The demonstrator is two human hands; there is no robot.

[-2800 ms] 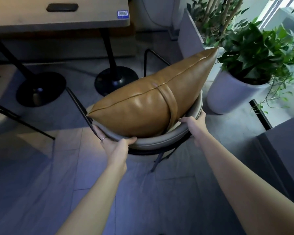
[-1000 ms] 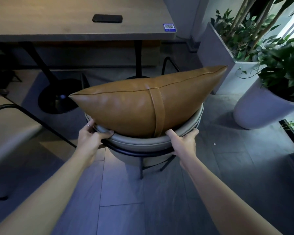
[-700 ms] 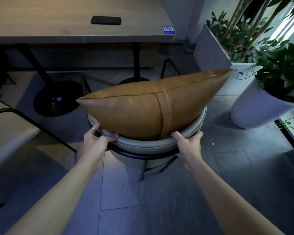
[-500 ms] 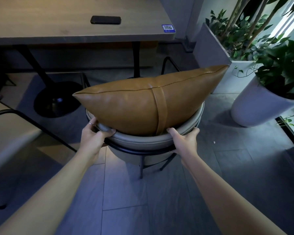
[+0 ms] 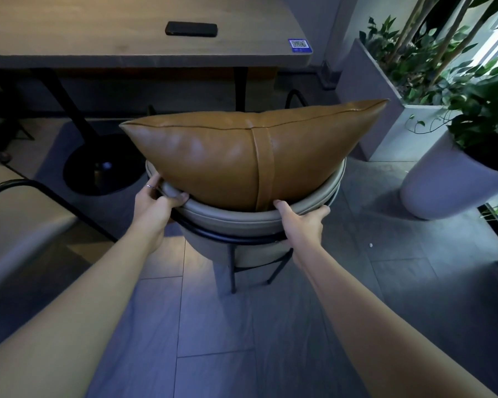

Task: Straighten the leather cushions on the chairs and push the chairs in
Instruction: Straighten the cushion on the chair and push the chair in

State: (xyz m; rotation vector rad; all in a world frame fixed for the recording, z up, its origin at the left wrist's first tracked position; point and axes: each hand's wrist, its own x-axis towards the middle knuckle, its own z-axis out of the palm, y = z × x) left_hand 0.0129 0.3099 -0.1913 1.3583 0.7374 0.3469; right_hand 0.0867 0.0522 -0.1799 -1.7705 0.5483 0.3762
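Note:
A tan leather cushion point(image 5: 230, 156) with a vertical strap stands upright against the curved grey backrest of a chair point(image 5: 242, 222) with a black metal frame. The chair faces the wooden table point(image 5: 98, 33) ahead. My left hand point(image 5: 158, 203) grips the left part of the backrest rim, a ring on one finger. My right hand point(image 5: 302, 221) grips the rim on the right, thumb resting by the cushion's strap. The seat is hidden behind the cushion.
A dark phone point(image 5: 191, 29) and a blue QR sticker point(image 5: 299, 43) lie on the table. Black round table bases point(image 5: 104, 173) stand on the floor. A second chair point(image 5: 20, 214) is at left. White planters with green plants point(image 5: 449, 179) stand at right.
The chair has turned from angled to square with the table and moved closer to it. Both hands keep their grip on the backrest rim; the cushion rides along upright.

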